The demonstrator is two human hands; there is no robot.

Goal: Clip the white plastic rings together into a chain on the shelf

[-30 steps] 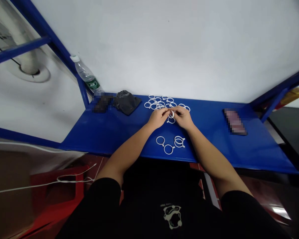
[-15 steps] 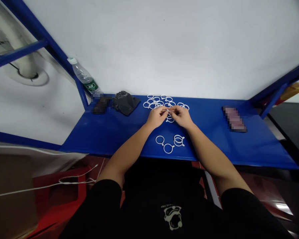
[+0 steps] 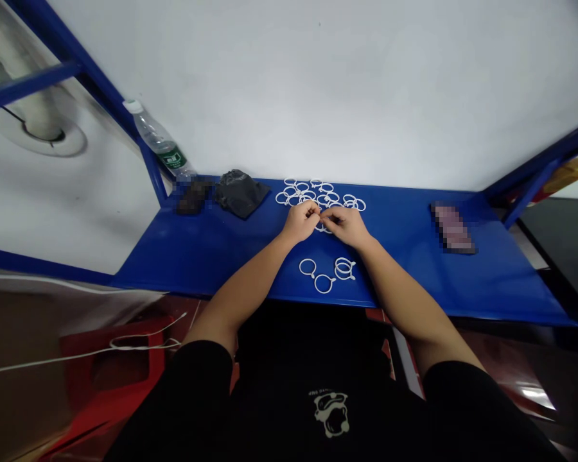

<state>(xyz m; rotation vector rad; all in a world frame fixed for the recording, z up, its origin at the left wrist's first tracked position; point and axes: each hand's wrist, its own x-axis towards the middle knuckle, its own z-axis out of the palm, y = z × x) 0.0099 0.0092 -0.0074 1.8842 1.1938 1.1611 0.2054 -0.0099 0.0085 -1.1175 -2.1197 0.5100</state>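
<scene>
My left hand (image 3: 302,221) and my right hand (image 3: 347,226) meet over the blue table, fingertips pinched close together. Between and just below them a white curtain ring (image 3: 324,229) shows in part; the fingers hide its upper side and the small tab. Behind my hands lies a loose cluster of several white curtain rings (image 3: 302,187), some overlapping. Nearer the front edge, between my forearms, are more rings: a single ring (image 3: 307,267), another ring (image 3: 324,283) and an overlapping pair (image 3: 344,269).
The blue table (image 3: 212,256) backs onto a white wall. On its left are a black drawstring pouch (image 3: 241,194), a blurred dark object (image 3: 192,196) and a plastic bottle (image 3: 158,141) leaning at the frame. A blurred pinkish object (image 3: 453,228) lies right. A red stool (image 3: 157,359) stands below.
My fingertips have drawn closer together, and the small white piece visible between them before is now covered. The whole view has shifted slightly; the front rings lie as before.
</scene>
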